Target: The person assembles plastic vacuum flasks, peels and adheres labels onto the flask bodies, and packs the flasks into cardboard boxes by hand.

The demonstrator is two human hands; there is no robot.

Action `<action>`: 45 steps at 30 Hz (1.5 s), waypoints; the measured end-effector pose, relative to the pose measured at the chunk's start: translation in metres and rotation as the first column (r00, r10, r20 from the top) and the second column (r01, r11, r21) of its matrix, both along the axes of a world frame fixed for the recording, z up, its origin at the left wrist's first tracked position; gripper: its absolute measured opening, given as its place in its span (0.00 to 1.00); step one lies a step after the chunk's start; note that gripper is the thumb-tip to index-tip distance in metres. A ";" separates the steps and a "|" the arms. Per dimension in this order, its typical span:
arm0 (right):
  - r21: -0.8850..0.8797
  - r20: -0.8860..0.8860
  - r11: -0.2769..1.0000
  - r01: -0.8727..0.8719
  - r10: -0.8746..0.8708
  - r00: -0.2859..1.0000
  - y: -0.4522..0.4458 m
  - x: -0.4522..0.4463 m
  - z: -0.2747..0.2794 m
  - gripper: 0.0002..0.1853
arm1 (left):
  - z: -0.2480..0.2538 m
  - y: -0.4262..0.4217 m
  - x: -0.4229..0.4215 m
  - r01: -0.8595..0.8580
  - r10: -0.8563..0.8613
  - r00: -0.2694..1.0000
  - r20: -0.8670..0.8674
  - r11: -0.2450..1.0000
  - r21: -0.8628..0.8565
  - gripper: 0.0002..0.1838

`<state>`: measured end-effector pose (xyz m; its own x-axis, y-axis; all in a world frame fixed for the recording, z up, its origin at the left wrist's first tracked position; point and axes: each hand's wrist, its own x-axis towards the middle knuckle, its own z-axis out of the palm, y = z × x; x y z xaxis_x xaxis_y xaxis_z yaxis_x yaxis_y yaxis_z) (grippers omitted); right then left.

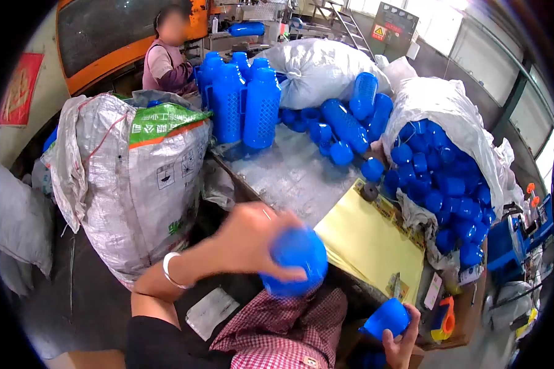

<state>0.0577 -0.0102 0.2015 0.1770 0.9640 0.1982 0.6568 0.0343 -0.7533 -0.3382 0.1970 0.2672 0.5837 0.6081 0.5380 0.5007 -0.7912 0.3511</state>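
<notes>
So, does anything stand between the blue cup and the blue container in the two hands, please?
Nothing visible stands between the blue cup in the right hand and the blue container in the left hand; the gap looks open, though depth is unclear.

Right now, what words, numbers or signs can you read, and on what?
"公司", probably, on the sack's green band; the rest is unclear.
Sack's boxed symbols and lower green print: too small.
Red poster: too blurred.
Grey cabinet: yellow warning triangle; red writing too small.
Patch on checked cloth: too small.
</notes>
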 end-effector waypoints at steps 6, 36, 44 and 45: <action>-0.002 -0.323 0.976 -0.220 0.207 0.923 0.012 -0.049 0.026 0.38 | -0.059 -0.057 0.086 0.522 -0.503 0.839 0.208 0.638 -0.566 0.45; -0.633 -0.487 0.734 0.246 -0.625 0.610 -0.054 0.005 -0.100 0.29 | -0.181 -0.169 0.165 0.336 -0.190 0.931 0.312 0.784 -0.522 0.16; -0.312 0.055 0.931 0.189 -0.181 0.982 -0.006 -0.001 -0.013 0.24 | -0.107 -0.074 0.157 0.326 -0.171 0.887 0.430 0.891 -0.317 0.09; -0.418 -0.413 0.906 0.064 -0.252 0.875 0.005 0.018 -0.014 0.20 | -0.093 -0.067 0.149 0.377 -0.280 0.874 0.398 0.907 -0.190 0.11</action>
